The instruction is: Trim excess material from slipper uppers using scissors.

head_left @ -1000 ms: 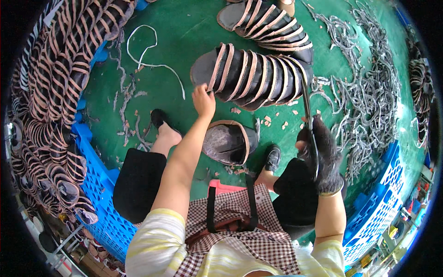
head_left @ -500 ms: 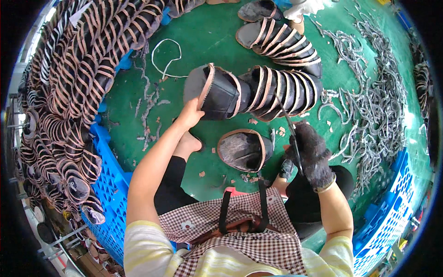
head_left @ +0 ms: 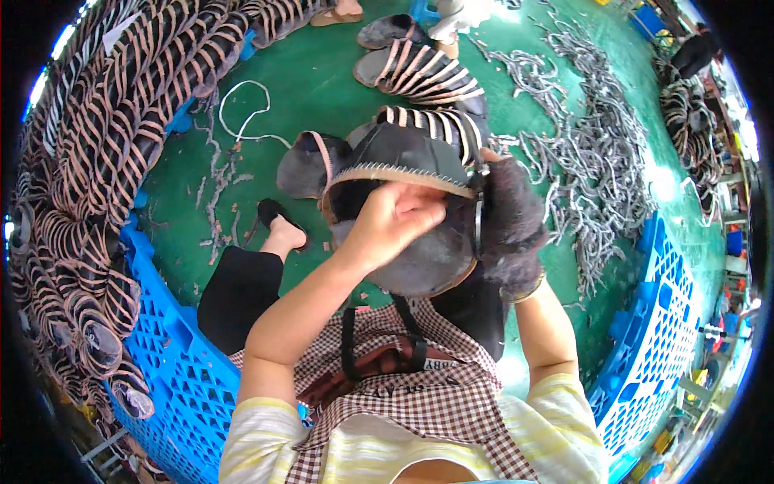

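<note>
Drawn nearer since the earlier frame: one dark shoe upper, raised at centre. Left hand, bare: fingers curled closed at its tan stitched rim. Right hand, dark-gloved: closed round a metal tool beside the upper's right edge. Far: nested uppers. Left: single upper; stacked uppers. Right: grey trimmings, heaped on green floor.

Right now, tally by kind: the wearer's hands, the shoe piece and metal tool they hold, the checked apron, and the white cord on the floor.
Hands: 2 (bare left hand, gloved right hand)
Shoe piece: 1
Metal tool: 1
Checked apron: 1
White cord: 1
Total: 6
</note>
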The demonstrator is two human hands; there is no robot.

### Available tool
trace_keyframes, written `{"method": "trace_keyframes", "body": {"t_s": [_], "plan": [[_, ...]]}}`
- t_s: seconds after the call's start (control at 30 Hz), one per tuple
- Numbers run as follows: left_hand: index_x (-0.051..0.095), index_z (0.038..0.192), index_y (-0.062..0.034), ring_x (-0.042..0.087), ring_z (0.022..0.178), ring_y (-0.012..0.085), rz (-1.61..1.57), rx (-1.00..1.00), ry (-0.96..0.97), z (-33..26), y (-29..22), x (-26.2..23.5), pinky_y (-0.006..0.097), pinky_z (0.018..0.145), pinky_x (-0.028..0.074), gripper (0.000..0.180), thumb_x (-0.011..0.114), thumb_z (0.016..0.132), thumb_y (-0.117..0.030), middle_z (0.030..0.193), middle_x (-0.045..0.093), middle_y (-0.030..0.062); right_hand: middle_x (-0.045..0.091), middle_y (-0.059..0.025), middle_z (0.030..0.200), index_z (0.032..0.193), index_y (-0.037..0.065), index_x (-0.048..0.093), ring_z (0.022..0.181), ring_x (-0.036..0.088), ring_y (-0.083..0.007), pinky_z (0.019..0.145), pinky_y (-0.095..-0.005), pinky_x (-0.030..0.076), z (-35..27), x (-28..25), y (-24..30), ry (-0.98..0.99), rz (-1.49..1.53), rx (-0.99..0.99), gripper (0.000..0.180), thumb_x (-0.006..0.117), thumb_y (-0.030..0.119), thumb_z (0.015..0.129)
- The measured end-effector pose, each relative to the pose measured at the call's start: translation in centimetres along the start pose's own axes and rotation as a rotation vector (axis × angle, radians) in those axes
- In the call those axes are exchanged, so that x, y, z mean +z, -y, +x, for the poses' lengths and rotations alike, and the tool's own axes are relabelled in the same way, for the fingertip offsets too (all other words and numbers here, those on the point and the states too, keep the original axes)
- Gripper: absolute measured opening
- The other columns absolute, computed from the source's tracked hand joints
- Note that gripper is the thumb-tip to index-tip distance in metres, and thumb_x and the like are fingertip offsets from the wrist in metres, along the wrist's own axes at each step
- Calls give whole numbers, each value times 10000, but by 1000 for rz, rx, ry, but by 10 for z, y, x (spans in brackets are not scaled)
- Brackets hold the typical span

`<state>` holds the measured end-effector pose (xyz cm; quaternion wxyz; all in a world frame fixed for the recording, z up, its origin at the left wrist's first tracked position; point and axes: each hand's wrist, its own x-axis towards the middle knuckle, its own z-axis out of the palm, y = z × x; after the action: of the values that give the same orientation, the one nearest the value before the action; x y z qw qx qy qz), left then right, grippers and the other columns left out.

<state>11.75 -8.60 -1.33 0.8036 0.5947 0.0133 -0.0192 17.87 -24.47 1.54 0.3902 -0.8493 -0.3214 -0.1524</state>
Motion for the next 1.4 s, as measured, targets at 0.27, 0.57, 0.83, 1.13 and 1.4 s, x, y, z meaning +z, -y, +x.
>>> {"method": "trace_keyframes", "body": {"t_s": [0.27, 0.57, 0.83, 1.13, 1.4], "plan": [[586, 831, -25, 557, 813, 276, 1053, 754, -62, 3, 0, 11, 357, 702, 458, 254, 678, 594, -13, 859, 575, 87, 566, -48, 716, 1125, 68, 503, 657, 564, -210, 603, -297, 444, -42, -53, -33, 185, -59, 44, 483, 606, -3, 658], [517, 702, -31, 472, 858, 264, 1173, 366, 227, -4, 33, -5, 366, 746, 402, 187, 677, 606, -28, 836, 469, 75, 502, -39, 777, 1157, 79, 490, 720, 502, -157, 668, -292, 426, -89, -55, -106, 389, 191, 280, 440, 611, 75, 734], [521, 798, 0, 481, 664, 51, 584, -5, -21, -7, 26, -49, 209, 573, 406, 34, 548, 808, -17, 701, 522, -10, 528, -7, 845, 1169, 8, 425, 767, 503, -100, 695, -228, 415, -97, -54, -85, 219, 588, 469, 585, 686, 300, 735], [496, 1131, 27, 572, 942, 206, -315, 40, -91, 20, -15, 10, 310, 811, 481, 347, 472, 872, -203, 1090, 563, 129, 527, -53, 1020, 1161, -15, 436, 911, 499, -147, 827, -281, 404, -58, -19, -41, -121, 912, 614, 485, 587, 143, 727], [473, 1131, -8, 540, 1008, 262, -499, -38, -86, -57, 51, 32, 384, 830, 465, 365, 527, 862, -249, 1106, 542, 139, 484, 3, 889, 1190, 7, 404, 770, 488, -94, 708, -222, 411, -35, 11, 0, -265, 971, 627, 452, 552, 135, 782]]}}
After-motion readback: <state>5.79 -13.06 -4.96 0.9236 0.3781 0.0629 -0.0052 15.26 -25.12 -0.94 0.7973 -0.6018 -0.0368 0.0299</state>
